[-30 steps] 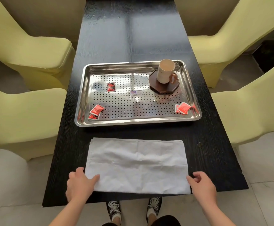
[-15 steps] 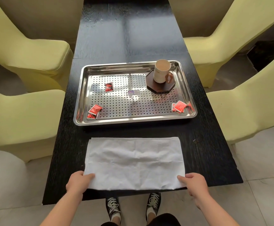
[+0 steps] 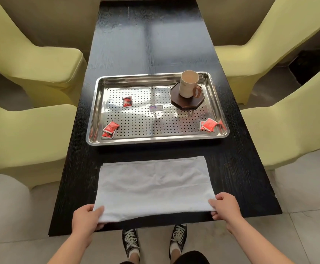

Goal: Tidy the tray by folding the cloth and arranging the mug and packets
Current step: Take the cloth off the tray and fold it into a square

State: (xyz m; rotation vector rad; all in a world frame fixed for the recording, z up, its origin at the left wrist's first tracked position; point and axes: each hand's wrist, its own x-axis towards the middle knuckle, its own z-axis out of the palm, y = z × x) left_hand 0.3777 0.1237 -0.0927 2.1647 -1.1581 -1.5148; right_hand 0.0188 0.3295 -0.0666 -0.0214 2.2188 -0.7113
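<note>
Both hands pinch near corners of cloth — left hand, right hand. Soft, light, floppy — corners look best hold for folding on counter.

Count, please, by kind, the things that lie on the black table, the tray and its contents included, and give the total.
Rectangular perforated steel tray: 1
Cream ceramic mug with brown handle: 1
Dark octagonal coaster: 1
Red square packets: 5, two overlapping at right
Small blue-and-white label or packet: 1
White rectangular cloth: 1
Total: 10
</note>
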